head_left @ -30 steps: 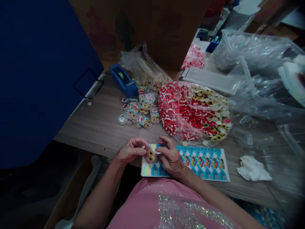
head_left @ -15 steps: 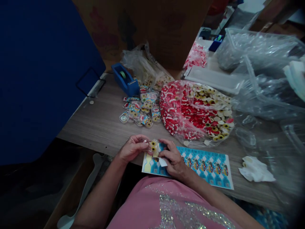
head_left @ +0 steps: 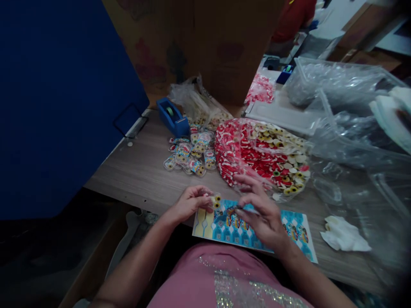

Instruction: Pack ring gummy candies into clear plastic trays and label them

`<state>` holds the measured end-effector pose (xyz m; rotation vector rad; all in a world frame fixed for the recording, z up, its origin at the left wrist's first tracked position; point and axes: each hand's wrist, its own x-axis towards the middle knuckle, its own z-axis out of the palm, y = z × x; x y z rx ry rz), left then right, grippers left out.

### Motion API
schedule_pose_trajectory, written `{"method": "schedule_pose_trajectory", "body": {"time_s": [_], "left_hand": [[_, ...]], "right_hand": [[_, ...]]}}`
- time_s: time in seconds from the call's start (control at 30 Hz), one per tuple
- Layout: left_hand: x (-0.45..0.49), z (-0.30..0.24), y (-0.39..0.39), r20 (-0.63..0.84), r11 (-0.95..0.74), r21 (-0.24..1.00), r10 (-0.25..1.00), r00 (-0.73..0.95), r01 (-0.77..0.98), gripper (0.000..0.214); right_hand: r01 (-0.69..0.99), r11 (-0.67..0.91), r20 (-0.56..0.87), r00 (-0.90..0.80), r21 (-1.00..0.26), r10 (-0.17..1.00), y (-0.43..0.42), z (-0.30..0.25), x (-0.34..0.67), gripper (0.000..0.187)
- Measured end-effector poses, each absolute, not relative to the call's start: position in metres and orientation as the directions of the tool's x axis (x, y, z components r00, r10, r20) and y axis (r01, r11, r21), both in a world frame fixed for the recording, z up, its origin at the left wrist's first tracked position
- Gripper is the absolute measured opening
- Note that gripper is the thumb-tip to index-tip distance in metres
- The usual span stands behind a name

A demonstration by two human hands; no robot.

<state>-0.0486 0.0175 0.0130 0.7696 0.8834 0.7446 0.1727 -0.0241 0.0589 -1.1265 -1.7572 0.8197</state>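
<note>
Between the thumb and fingers of my left hand is a small clear plastic pack with yellow-and-black eye-shaped pieces inside. It hangs just above the left end of a sheet of blue printed stickers, where bare yellow backing shows. My right hand is over the middle of this sheet, thumb and index finger pinched on a small sticker, its other fingers raised. Beyond the hands lies a pile of filled clear packs, and right of it a big plastic bag of red, white and yellow pieces.
A blue tape dispenser stands behind the pile, near another clear bag. A tall cardboard box and a blue panel close off the back and left. Clear plastic tubs and a crumpled white tissue are at right.
My right hand has moved right and up, away from the left, with a sticker at its fingertips. More yellow backing shows on the sheet. My left hand has shifted slightly right with the pack.
</note>
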Motion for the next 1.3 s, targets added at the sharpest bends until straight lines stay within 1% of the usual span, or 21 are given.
{"method": "schedule_pose_trajectory", "body": {"time_s": [0.03, 0.1, 0.2, 0.4, 0.5, 0.63, 0.87, 1.0, 1.13, 1.2, 1.23, 1.3], "left_hand": [[-0.044, 0.019, 0.018, -0.373, 0.518, 0.822, 0.803, 0.465, -0.236, 0.022], [-0.034, 0.031, 0.020, -0.367, 0.534, 0.818, 0.771, 0.520, -0.213, 0.019], [-0.020, 0.044, 0.023, -0.364, 0.542, 0.824, 0.730, 0.579, -0.165, 0.015], [-0.001, 0.047, 0.029, -0.324, 0.510, 0.848, 0.711, 0.624, -0.142, 0.012], [0.003, 0.045, 0.029, -0.340, 0.498, 0.862, 0.705, 0.622, -0.093, 0.013], [0.006, 0.046, 0.028, -0.347, 0.500, 0.863, 0.694, 0.631, -0.076, 0.015], [0.008, 0.049, 0.028, -0.386, 0.501, 0.865, 0.671, 0.633, -0.003, 0.023], [0.009, 0.046, 0.028, -0.374, 0.497, 0.868, 0.677, 0.634, -0.018, 0.025], [0.010, 0.045, 0.027, -0.355, 0.486, 0.872, 0.710, 0.609, -0.059, 0.025], [0.009, 0.046, 0.027, -0.342, 0.461, 0.885, 0.740, 0.579, -0.067, 0.025], [0.009, 0.046, 0.027, -0.332, 0.441, 0.895, 0.757, 0.562, -0.066, 0.025], [0.008, 0.046, 0.027, -0.306, 0.402, 0.913, 0.787, 0.537, -0.069, 0.025]], "right_hand": [[0.315, 0.335, 0.262, -0.253, -0.888, 0.931, -0.018, 0.059, 0.174, 0.004], [0.262, 0.263, 0.182, -0.296, -0.929, 0.938, -0.009, 0.056, 0.176, 0.005], [0.262, 0.217, 0.140, -0.283, -0.940, 0.949, -0.005, 0.051, 0.179, 0.008], [0.337, 0.292, 0.235, -0.199, -0.895, 0.951, -0.011, 0.050, 0.189, 0.009], [0.395, 0.326, 0.265, -0.203, -0.859, 0.943, -0.012, 0.049, 0.192, 0.010], [0.461, 0.350, 0.284, -0.207, -0.816, 0.936, -0.013, 0.046, 0.194, 0.010], [0.500, 0.380, 0.298, -0.238, -0.778, 0.924, -0.011, 0.041, 0.196, 0.011], [0.564, 0.387, 0.302, -0.242, -0.729, 0.922, -0.012, 0.042, 0.195, 0.012], [0.647, 0.425, 0.371, -0.228, -0.634, 0.900, -0.012, 0.042, 0.192, 0.011], [0.652, 0.424, 0.407, -0.189, -0.629, 0.894, -0.011, 0.041, 0.190, 0.011], [0.646, 0.413, 0.421, -0.152, -0.643, 0.894, -0.010, 0.040, 0.189, 0.018], [0.623, 0.383, 0.456, -0.048, -0.682, 0.889, -0.009, 0.040, 0.187, 0.043]]}}
